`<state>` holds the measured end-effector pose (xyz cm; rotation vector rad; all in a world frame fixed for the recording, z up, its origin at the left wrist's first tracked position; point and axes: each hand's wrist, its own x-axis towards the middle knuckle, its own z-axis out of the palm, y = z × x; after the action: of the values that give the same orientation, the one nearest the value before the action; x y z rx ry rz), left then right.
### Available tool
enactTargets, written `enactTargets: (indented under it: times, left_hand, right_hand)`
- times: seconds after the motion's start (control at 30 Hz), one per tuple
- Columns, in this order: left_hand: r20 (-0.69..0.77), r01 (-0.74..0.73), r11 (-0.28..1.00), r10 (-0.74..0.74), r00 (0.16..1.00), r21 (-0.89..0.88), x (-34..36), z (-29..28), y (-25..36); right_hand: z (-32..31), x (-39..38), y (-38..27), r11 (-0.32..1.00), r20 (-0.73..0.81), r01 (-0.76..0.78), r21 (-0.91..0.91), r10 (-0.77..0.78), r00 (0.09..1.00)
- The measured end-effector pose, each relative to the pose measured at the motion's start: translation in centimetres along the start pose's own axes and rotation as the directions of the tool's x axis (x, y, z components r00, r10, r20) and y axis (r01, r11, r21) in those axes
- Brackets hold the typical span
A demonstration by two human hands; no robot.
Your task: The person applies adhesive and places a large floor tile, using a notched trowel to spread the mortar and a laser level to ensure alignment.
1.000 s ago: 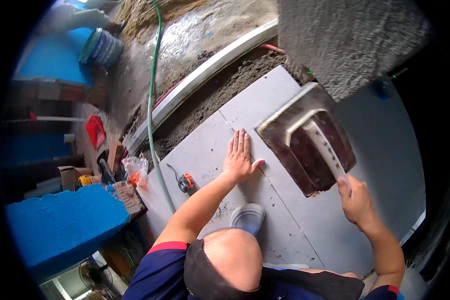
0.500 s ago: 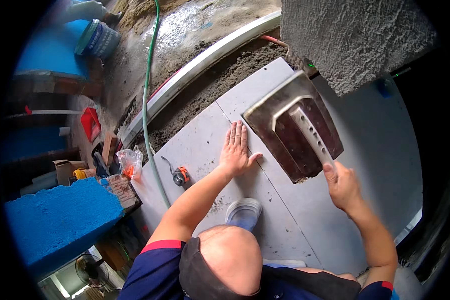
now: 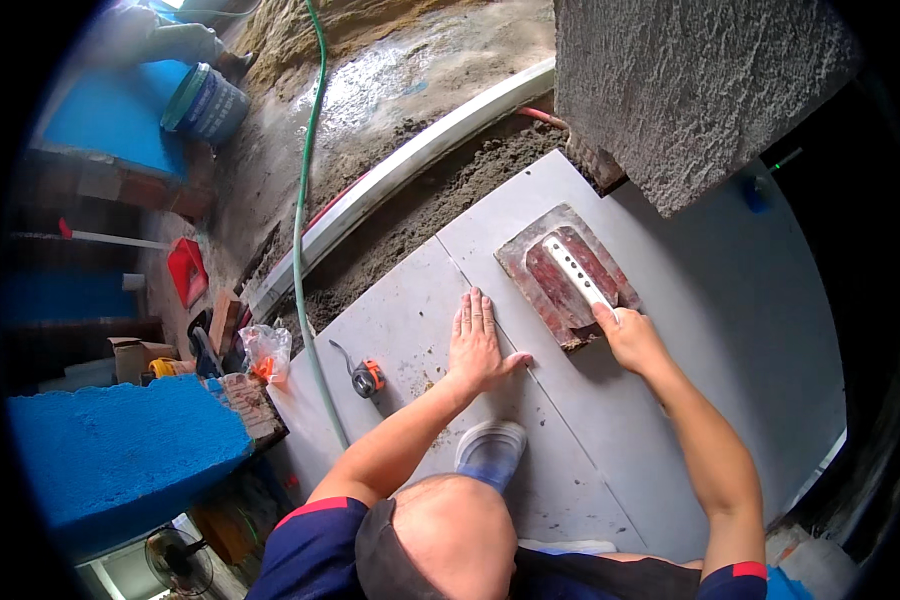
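Observation:
My left hand (image 3: 477,340) lies flat with fingers spread on a large grey floor tile (image 3: 410,330), beside the joint between two tiles. My right hand (image 3: 625,335) grips the near end of the white handle of a rectangular trowel (image 3: 560,275). The trowel, rust-red on top, rests flat on the neighbouring grey tile (image 3: 710,330). My foot in a pale shoe (image 3: 490,452) stands on the tiles below my left hand.
An orange tape measure (image 3: 368,377) lies on the left tile. A green hose (image 3: 305,230) runs past a white pipe (image 3: 410,170) and a bed of dark mortar (image 3: 440,210). A rough concrete column (image 3: 690,90) stands beyond; a blue bucket (image 3: 205,100), red dustpan (image 3: 185,270) and clutter sit left.
The trowel, raised and tilted a second ago, has come down flat onto the right tile. My left hand stayed pressed on the left tile.

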<state>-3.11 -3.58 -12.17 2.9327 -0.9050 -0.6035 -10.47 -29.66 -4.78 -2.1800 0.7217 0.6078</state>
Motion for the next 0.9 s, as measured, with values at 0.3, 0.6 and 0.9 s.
enactTargets:
  times: [0.3, 0.6, 0.9]
  left_hand:
    - [-0.013, 0.008, 0.999, -0.008, 1.0, -0.036, -0.6, 0.6, -0.9]
    - [-0.031, 0.019, 1.0, -0.019, 0.999, 0.003, 0.1, 0.1, -1.3]
    - [0.037, 0.014, 1.0, -0.014, 0.999, -0.01, 0.5, -0.2, 1.1]
  right_hand:
    - [-4.0, -11.0, 3.8, 0.977, -0.165, 0.208, 0.037, -0.2, 0.966]
    - [-4.0, -2.9, -4.4, 0.987, 0.008, 0.156, 0.037, -0.156, 0.988]
    - [-0.8, -1.1, 2.7, 0.99, -0.087, 0.087, -0.11, -0.096, 0.992]
